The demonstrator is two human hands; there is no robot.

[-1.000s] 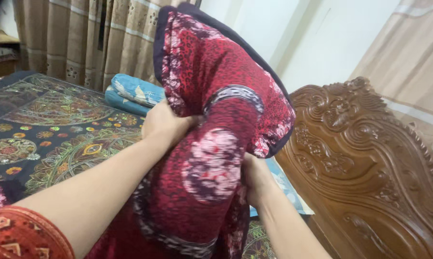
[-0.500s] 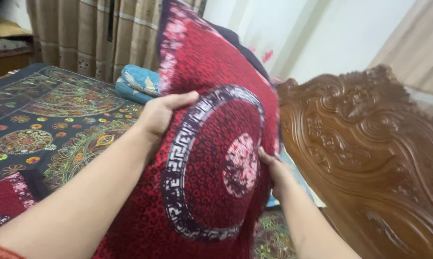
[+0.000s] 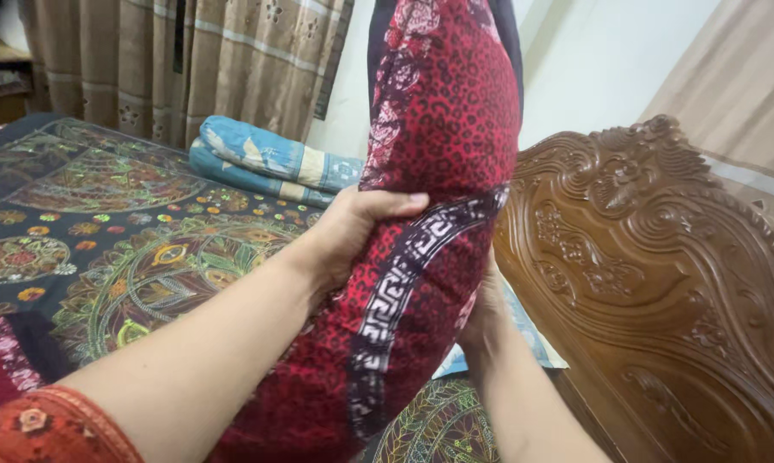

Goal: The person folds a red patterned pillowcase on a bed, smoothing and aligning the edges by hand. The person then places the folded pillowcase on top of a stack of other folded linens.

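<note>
Both hands squeezing a red patterned pillow held upright over the bed: left hand grip clamped on its side, right hand gripping the other, beside the carved headboard.

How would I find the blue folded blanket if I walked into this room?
Start at the bed with the dark bedspread covered in colourful round flower patterns. Follow it to the far edge, below the beige patterned curtains. There lies the folded light-blue blanket, the only blue bundle, lying flat, unlike the red patterned pillow held upright.
</note>
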